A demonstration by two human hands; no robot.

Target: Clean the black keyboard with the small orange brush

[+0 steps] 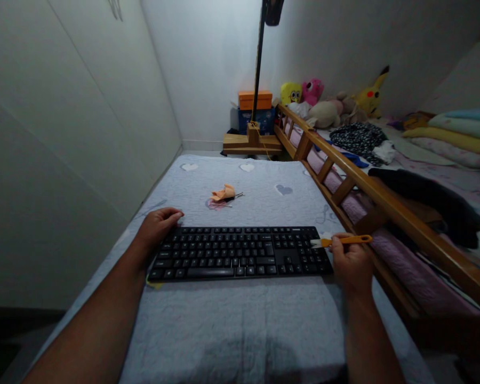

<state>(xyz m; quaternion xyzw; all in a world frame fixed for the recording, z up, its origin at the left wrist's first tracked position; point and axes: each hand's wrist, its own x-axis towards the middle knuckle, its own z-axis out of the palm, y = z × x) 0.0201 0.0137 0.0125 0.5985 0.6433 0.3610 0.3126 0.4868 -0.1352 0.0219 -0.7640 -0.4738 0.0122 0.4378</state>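
A black full-size keyboard (224,253) lies flat on the light blue-grey bedspread in front of me, its space bar on the side nearest me. My left hand (158,226) is at its far left corner, fingers bent around that end. At the right end, my right hand (350,261) pinches a small brush (350,240) by its orange handle. The pale bristles point left, over the number pad; whether they touch the keys, I cannot tell. Beyond the keyboard lies a crumpled orange cloth-like piece (223,192) with thin metal tools (239,195) beside it.
The cover (240,320) has heart prints. Along the right runs a wooden bed rail (344,165), with bedding, clothes and several plush toys (336,106) beyond it. A stand with a wooden base (252,141) and boxes (255,100) are at the far wall. White cabinet doors (64,133) rise on the left.
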